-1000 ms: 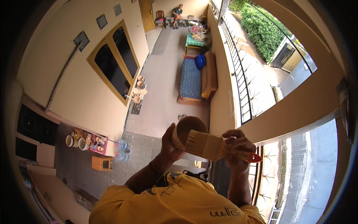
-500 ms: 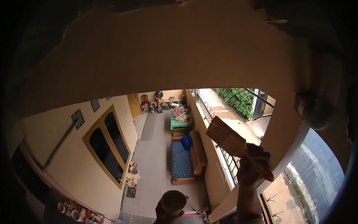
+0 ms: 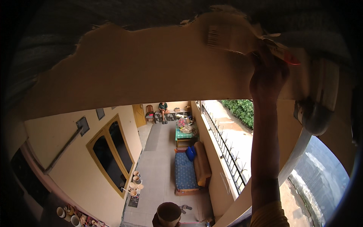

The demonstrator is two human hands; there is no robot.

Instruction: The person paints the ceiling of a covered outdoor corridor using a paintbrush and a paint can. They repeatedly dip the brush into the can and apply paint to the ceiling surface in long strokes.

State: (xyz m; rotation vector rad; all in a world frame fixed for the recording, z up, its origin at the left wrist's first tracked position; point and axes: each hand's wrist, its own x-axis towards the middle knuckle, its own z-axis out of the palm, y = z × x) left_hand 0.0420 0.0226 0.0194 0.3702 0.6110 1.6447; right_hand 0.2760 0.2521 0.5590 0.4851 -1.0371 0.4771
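My right hand (image 3: pixel 269 77) is raised to the brown beam overhead (image 3: pixel 159 64), fingers closed round the handle of a wide flat paintbrush (image 3: pixel 230 39). The bristles point left and lie against or very near the beam's upper part; I cannot tell whether they touch. A red tip shows at the handle's end. Low in the middle, my left hand (image 3: pixel 155 220) is wrapped round a round, open-topped paint cup (image 3: pixel 169 214). Most of that hand is cut off by the lower edge or hidden behind the cup.
Far below lie a blue-cushioned bench (image 3: pixel 185 170), a green-covered table (image 3: pixel 184 134) and sandals (image 3: pixel 185 207). Several pots (image 3: pixel 134 186) stand by the left wall. A person (image 3: pixel 163 110) sits at the far end. A railing (image 3: pixel 227 151) runs along the right; a rounded lamp (image 3: pixel 317 119) hangs nearby.
My right hand has lifted the paintbrush from beside the railing up to the overhead beam. The cup in my left hand sits lower in the picture, and the view has tilted up slightly.
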